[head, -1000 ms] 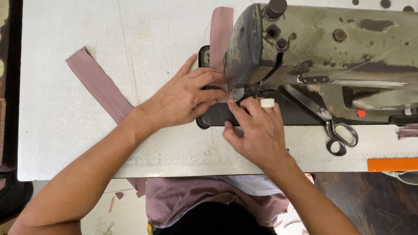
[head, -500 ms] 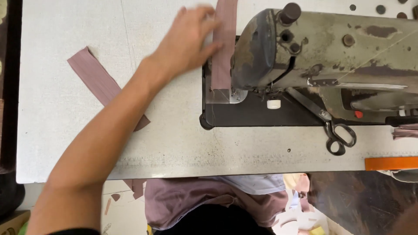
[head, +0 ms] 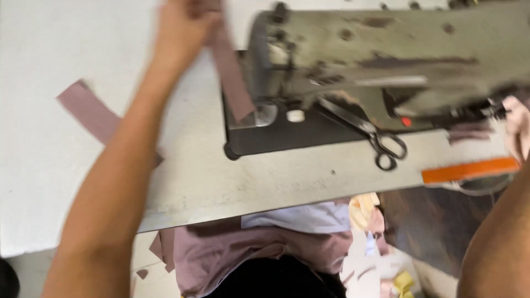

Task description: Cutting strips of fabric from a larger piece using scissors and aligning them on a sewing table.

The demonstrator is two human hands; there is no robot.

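Observation:
My left hand (head: 185, 25) is stretched to the far edge of the table, blurred, and grips the top end of a mauve fabric strip (head: 232, 83). The strip runs down from it to the needle area of the grey sewing machine (head: 386, 49). Another mauve strip (head: 88, 110) lies flat on the white table (head: 66, 193), left of my forearm. My right hand (head: 518, 127) is at the right edge beside the machine's end, near some mauve cloth (head: 469, 132). It is blurred and cut off, so its grip is unclear.
Scissors (head: 381, 140) lie on the table in front of the machine. A small white bobbin (head: 296, 115) sits on the black bed plate (head: 287, 138). An orange flat object (head: 469, 170) lies at the table's front right. Mauve cloth (head: 221, 254) rests on my lap below.
Both hands have left the needle area. The left hand went up and away, pulling the strip with it. The right hand swung out to the right end of the machine.

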